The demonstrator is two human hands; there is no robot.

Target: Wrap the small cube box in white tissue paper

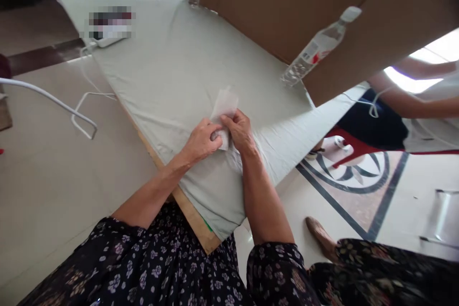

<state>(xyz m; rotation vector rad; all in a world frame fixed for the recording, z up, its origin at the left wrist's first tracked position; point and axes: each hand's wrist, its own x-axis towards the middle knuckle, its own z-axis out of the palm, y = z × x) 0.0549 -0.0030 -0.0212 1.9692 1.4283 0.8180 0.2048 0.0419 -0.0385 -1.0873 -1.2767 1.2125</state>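
A thin, whitish, slightly see-through sheet [226,100] lies between my two hands, just over the cloth-covered table; I cannot tell if it is paper or plastic. My left hand [203,141] has its fingers curled in on the sheet's lower left part. On the other side, my right hand [241,131] pinches the sheet's right edge between thumb and fingers. The sheet's upper end sticks out beyond my fingers, and a short piece shows below them. Part of it is hidden by both hands.
A pale green cloth [150,52] covers the table, whose wooden edge [195,220] shows near me. A large cardboard box [258,5] stands at the back, with a plastic bottle [315,50] leaning against it. Another person's arm [401,98] is at the right.
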